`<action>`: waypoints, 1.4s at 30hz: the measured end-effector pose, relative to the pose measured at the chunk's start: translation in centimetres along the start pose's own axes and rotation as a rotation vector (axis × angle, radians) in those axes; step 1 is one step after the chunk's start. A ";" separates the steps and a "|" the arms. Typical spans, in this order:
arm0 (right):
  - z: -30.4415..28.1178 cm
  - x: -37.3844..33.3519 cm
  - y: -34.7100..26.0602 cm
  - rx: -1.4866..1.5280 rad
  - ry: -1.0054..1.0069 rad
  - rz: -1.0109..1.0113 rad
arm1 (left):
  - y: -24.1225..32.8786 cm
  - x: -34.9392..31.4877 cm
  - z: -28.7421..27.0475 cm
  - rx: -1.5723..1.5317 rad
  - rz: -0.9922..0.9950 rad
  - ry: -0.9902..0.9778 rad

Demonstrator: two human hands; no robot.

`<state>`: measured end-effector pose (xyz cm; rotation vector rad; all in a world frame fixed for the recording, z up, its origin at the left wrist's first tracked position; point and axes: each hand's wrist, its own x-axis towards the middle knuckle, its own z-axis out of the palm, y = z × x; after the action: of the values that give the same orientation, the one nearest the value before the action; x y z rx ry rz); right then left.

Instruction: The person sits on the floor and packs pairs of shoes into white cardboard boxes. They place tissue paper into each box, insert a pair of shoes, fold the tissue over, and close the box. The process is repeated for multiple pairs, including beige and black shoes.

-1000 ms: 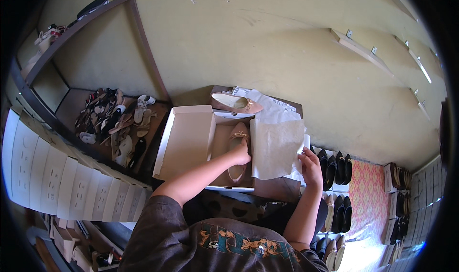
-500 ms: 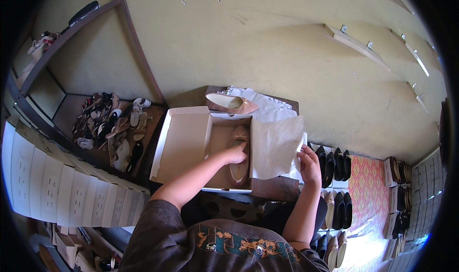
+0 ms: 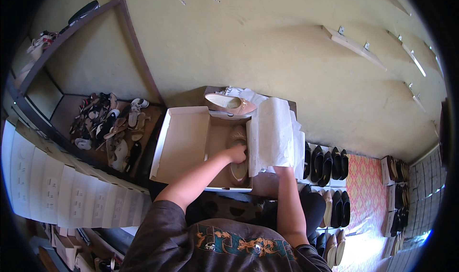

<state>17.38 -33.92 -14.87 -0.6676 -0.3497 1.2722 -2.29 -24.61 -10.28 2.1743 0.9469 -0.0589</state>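
Note:
An open white shoebox (image 3: 184, 148) sits before me, its lid laid back to the left. Inside it, a tan-pink flat shoe (image 3: 239, 172) lies lengthwise along the right side. My left hand (image 3: 236, 153) is closed on the middle of this shoe, fingers reaching into its opening. A sheet of white tissue paper (image 3: 273, 133) rises from the box's right edge. Beneath the paper's near end is my right hand (image 3: 283, 170), its fingers hidden by the sheet. A matching flat shoe (image 3: 229, 104) with a small bow rests just beyond the box.
More crumpled white paper (image 3: 244, 93) lies behind the box on the dark table. Piled sandals (image 3: 112, 128) fill a shelf at left, above a row of white boxes (image 3: 71, 191). Pairs of flats (image 3: 339, 207) stand on boxes at right, beside a red patterned mat (image 3: 366, 186).
My right hand has moved left and slipped under the tissue paper, which now stands raised and bent upward. My left hand stays on the shoe in the box.

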 end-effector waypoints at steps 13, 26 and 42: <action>3.8 -0.1 1.8 -0.208 -0.060 0.192 | -0.6 0.6 -0.1 -0.320 0.123 0.059; 10.4 2.5 5.5 -0.621 -0.277 0.156 | 2.3 -14.0 -11.3 -1.220 -0.015 0.296; 18.8 0.0 9.7 -2.204 -0.613 0.000 | 0.9 -15.4 -6.9 -0.824 -0.051 0.564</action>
<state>-1.01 -27.61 -6.66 -1.9873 -2.3697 0.5485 -14.51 -29.89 0.10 1.3991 1.0729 0.8153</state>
